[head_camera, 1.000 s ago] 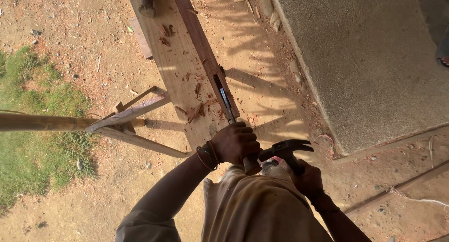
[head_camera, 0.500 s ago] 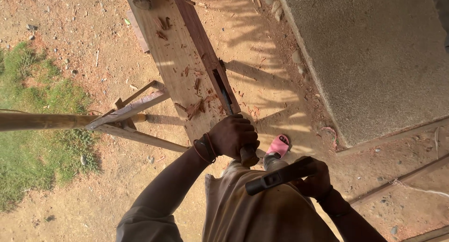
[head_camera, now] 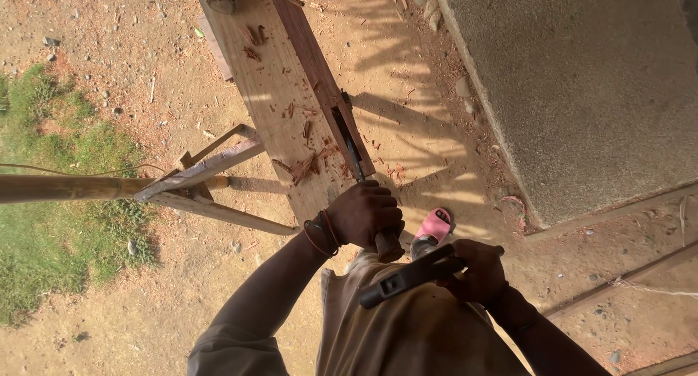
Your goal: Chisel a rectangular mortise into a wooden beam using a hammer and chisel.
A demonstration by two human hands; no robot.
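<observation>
My left hand (head_camera: 363,214) grips the wooden handle of a chisel (head_camera: 356,165), whose blade is set into a slot cut in a reddish wooden rail (head_camera: 309,56). The rail lies along a pale plank (head_camera: 265,85) strewn with red wood chips (head_camera: 305,165). My right hand (head_camera: 476,270) holds a dark hammer (head_camera: 407,276) drawn back close to my body, its head toward the lower left, apart from the chisel. A pink sandal (head_camera: 434,227) shows between the hands on the dirt.
A wooden trestle (head_camera: 211,183) and a round pole (head_camera: 65,188) stand at the left, beside grass (head_camera: 43,230). A rough concrete slab (head_camera: 589,78) fills the upper right. Bare dirt (head_camera: 109,49) with pebbles surrounds the plank.
The hammer was up against the chisel handle one second ago; my right hand has since pulled it back and down. My left hand keeps the chisel in the slot.
</observation>
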